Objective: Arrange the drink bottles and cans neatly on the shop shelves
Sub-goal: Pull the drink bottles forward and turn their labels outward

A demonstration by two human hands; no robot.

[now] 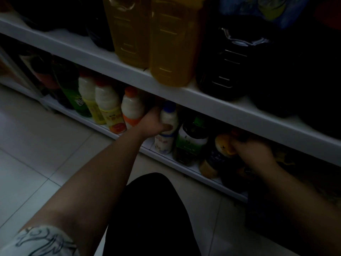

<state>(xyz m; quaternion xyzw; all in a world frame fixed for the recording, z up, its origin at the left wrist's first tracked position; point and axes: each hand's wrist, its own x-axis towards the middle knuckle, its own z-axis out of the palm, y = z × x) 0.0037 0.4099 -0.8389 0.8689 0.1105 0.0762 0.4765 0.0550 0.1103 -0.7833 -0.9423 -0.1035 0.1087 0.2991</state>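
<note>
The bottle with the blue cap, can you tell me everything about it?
The blue-capped bottle looks like plastic, milky white, with a pale label showing small pictures low down. It stands about upright at the front of the bottom shelf, between an orange-capped bottle and a dark green-labelled bottle. The left hand holds it in a grip round its middle.

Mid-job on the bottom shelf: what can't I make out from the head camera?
Head view:
Left hand: fingertips hidden behind the blue-capped bottle it grips.
Right hand: motion-blurred, its grip on the yellow-topped bottle unclear.
Labels: too dim and blurred to read.
Bottom shelf past the right hand: dark, behind the arm.
Yellow bottles on upper shelf: tops cut by the top edge.
</note>
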